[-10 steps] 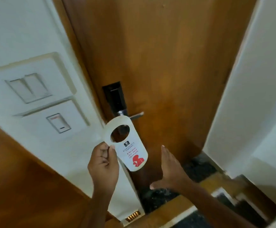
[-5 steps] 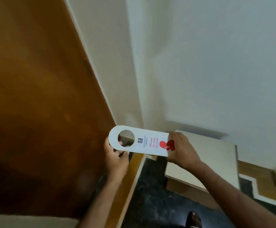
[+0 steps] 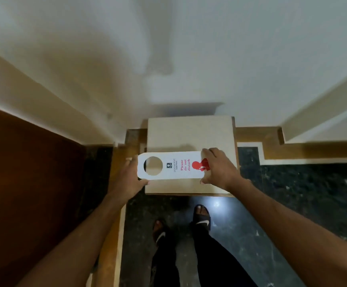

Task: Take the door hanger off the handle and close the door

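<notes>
Feet in black slides (image 3: 201, 217) on dark floor, nearest. Above them, door hanger (image 3: 169, 165) held flat over pale low surface (image 3: 191, 133); touching or just above, cannot tell. Left hand (image 3: 128, 180) pinches hole end, right hand (image 3: 218, 169) pinches printed end, both grips closed on card. Likely light, thin, bendy, smooth; hold by edges. Red text reads "Please do not disturb", small logo unreadable. Wooden door (image 3: 23, 183) at left; handle out of view.
</notes>
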Demonstrator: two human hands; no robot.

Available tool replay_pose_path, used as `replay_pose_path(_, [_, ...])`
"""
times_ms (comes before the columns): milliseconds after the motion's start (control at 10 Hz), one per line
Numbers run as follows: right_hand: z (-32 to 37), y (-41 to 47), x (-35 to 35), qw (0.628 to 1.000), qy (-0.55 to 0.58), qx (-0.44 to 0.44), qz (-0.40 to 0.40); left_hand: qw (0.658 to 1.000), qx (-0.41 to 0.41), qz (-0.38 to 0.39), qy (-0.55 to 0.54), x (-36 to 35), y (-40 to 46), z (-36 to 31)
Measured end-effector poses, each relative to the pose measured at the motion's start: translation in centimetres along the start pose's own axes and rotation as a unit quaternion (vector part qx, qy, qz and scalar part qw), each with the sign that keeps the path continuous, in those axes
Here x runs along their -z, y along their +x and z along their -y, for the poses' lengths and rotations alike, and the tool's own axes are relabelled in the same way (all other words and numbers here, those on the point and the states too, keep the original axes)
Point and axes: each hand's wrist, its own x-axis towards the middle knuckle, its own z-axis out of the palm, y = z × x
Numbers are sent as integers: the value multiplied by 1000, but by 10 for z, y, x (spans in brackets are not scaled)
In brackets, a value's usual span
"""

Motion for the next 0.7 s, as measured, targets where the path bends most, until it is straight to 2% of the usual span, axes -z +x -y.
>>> replay_pose_path(100, [-47, 38, -51, 997, -56, -56, -13, 999, 5, 50, 11, -67, 53, -5])
replay_pose_path(300, [-110, 89, -128, 986, -127, -103, 25, 993, 22, 108, 38, -162, 118, -2])
replay_pose_path(500, [-125, 102, -158, 983, -123, -129, 44, 988, 38, 122, 83, -197, 137, 2])
replay_pose_path(600, [-112, 118, -125, 986, -56, -155, -13, 984, 51, 136, 99, -161, 155, -21])
replay_pose_path(700, [-80, 98, -38, 985, -47, -157, -61, 987, 66, 86, 117, -71, 141, -59])
